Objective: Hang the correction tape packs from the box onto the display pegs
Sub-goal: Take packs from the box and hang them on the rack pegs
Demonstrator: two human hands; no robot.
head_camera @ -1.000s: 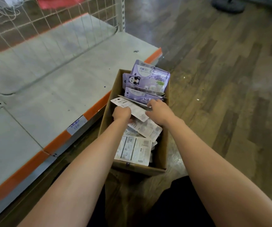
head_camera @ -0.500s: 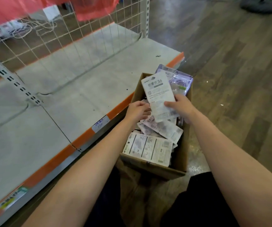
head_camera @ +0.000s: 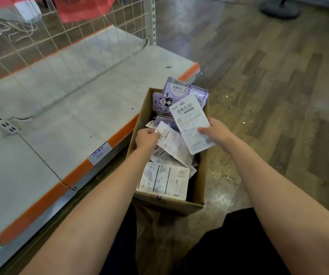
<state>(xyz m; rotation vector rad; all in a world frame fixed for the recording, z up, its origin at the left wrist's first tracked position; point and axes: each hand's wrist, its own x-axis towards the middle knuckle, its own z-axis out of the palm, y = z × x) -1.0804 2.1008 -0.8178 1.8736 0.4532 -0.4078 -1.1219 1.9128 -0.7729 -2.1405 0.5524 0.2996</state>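
Since half a second ago, the right hand (head_camera: 217, 133) is carrying its white correction tape pack (head_camera: 191, 124) off to the right side of the cardboard box (head_camera: 140, 124), pinching the pack's lower right edge, while the left hand (head_camera: 146, 137) is now gripping a second white pack (head_camera: 171, 144) by its top corner above the heap. More packs are lying loose inside the box, white ones toward its near end and purple packs (head_camera: 179, 92) standing at its far end, and the box is sitting on the wooden floor (head_camera: 278, 86) just beside the orange front edge of the grey shelf (head_camera: 50, 120).

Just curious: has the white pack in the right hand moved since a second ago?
Yes. The white pack rose out of the box and is held upright above it.
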